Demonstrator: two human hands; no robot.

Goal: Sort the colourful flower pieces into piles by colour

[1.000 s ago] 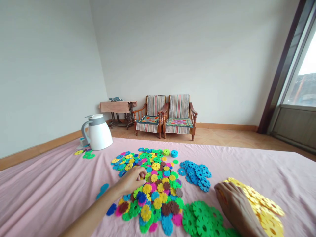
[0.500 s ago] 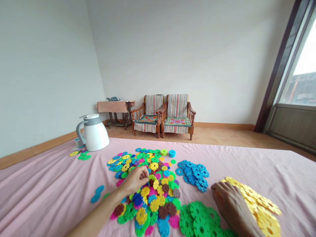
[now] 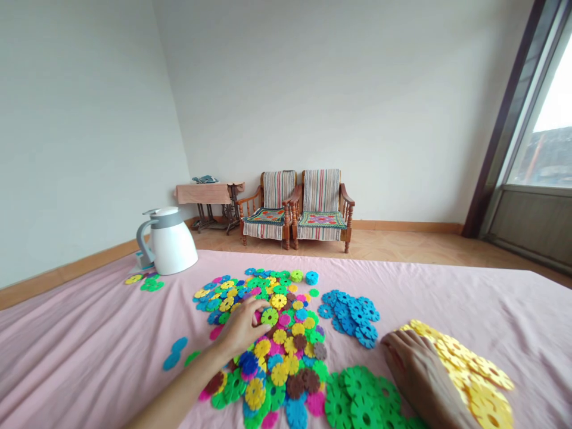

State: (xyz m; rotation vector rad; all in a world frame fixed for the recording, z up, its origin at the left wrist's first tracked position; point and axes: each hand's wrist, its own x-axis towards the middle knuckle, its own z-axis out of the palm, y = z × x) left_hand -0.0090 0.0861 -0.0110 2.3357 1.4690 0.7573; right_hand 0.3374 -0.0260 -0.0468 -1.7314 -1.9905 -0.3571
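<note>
Over a mixed heap of small flower-shaped plastic discs (image 3: 279, 373), my left hand (image 3: 241, 326) has thumb and fingers closed on a light green disc (image 3: 269, 316), its flat face turned to me. My right hand (image 3: 413, 363) rests back-up on the cloth, fingers curled and close together; their tips are hidden, and I cannot make out anything under them. It lies between larger green discs (image 3: 361, 396) and a pile of large yellow discs (image 3: 473, 372), covering part of both. Blue discs (image 3: 351, 316) lie in a pile just beyond it.
A pink cloth (image 3: 111, 357) with folds covers the table. At the back left stands a white jug (image 3: 174, 247) with a grey handle, a few loose discs beside it. Two blue discs (image 3: 175, 353) lie left of my left forearm. Small blue (image 3: 311, 277) and light green (image 3: 297, 276) stacks stand behind the heap.
My left hand has opened a little, and the light green disc at its fingertips now shows its whole face. My right hand has hardly moved.
</note>
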